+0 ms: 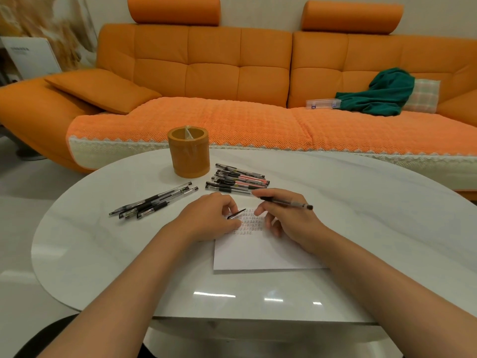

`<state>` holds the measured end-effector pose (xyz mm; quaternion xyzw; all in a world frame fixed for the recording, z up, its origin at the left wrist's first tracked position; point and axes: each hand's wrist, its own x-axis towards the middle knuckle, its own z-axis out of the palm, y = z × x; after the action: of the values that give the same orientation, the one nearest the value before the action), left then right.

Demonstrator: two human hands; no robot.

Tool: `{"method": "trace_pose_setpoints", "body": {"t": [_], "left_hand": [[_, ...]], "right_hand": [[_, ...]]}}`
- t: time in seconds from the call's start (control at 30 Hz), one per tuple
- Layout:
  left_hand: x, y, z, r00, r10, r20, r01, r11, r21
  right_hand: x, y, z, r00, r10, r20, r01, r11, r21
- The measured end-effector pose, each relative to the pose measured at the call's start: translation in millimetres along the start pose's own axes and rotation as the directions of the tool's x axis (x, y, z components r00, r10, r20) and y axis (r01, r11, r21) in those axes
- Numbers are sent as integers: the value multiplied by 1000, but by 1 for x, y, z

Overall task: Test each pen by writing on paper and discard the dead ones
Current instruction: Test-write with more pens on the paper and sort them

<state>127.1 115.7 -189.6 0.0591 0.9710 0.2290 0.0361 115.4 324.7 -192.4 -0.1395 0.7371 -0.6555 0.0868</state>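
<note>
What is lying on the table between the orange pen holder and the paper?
In the head view, a pile of capped pens lies between the orange pen holder and the paper, on the white table.

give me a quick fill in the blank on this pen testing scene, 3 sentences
1. The right hand holds a ____.
2. The left hand holds a pen cap over the sheet of ____.
3. The round holder on the table is coloured ____.

Missing words: pen; paper; orange
</note>
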Motion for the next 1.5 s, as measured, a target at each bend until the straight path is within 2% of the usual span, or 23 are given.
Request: {"method": "trace_pose_setpoints", "body": {"t": [0.1,0.23,0.3,0.37,0.43,0.5,0.53,0.67,0.8,1.03,1.17,1.3,1.5], "left_hand": [[-2,1,-1,999,10,-48,-11,1000,-23],[-4,0,-2,994,4,-110,-10,998,-59],[-4,-2,-3,991,-5,-131,-9,994,-105],[-3,-2,-4,988,-9,-154,-16,986,-164],[-2,-1,-5,984,-20,-176,-18,977,-212],[-2,0,-5,984,-24,-177,-20,970,-241],[-2,0,-6,985,-22,-171,-22,969,-247],[-3,2,-7,987,-12,-159,-25,972,-233],[-5,2,-7,987,8,-158,-45,971,-236],[-8,5,-6,987,48,-153,-84,968,-237],[-9,9,-7,989,87,-122,-116,961,-250],[-12,14,-6,997,74,-35,-81,951,-298],[-17,19,-3,986,148,77,-107,914,-392]], "right_hand": [[1,-5,-3,997,-4,73,-1,997,73],[7,-20,-11,988,116,102,-141,948,286],[9,-25,-15,986,123,113,-154,931,330],[9,-27,-16,992,83,96,-103,970,220],[10,-25,-18,999,12,37,-8,992,-123],[12,-21,-19,998,-64,19,65,876,-478],[12,-19,-19,996,-87,25,86,811,-579],[8,-15,-17,980,-193,58,163,589,-791],[7,-16,-15,964,-246,101,224,547,-807],[9,-13,-11,960,-244,140,249,507,-825],[9,-10,-5,932,-287,221,338,470,-815],[5,-5,1,890,-315,330,422,294,-857],[3,-6,11,874,-352,333,394,114,-912]]}}
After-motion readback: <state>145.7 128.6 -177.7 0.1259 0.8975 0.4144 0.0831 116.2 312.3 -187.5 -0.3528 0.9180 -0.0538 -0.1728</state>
